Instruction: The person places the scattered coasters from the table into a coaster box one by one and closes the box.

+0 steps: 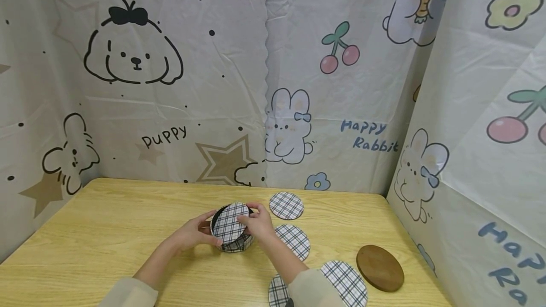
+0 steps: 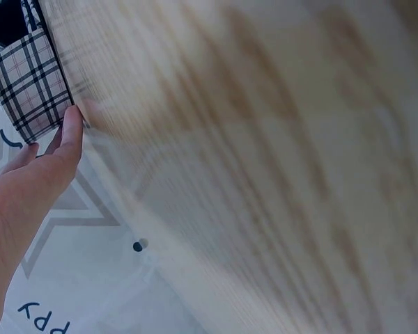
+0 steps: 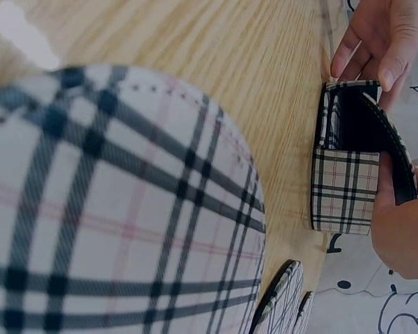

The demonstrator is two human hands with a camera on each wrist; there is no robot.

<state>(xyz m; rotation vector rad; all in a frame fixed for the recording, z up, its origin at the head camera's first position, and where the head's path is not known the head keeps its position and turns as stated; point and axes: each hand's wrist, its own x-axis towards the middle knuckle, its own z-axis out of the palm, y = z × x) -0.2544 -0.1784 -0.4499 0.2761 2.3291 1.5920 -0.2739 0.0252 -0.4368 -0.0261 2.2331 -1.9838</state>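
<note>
A round plaid coaster holder [image 1: 240, 245] with a dark inside stands on the table, a gap visible in its wall in the right wrist view. My left hand [image 1: 192, 234] holds it from the left, fingers and thumb spread about its side. My right hand [image 1: 262, 225] pinches a round plaid coaster [image 1: 230, 223] by its right edge. The coaster lies tilted over the holder's opening, and its black underside [image 3: 398, 149] shows in the right wrist view. In the left wrist view, left fingertips touch the plaid wall [image 2: 33, 87].
Several plaid coasters lie right of the holder: one at the back [image 1: 286, 205], one in the middle [image 1: 297, 240], and two in front, one [image 1: 346, 284] beside the right sleeve. A brown wooden disc [image 1: 379, 268] lies near the right edge. Printed curtains [image 1: 230, 108] hang behind the table.
</note>
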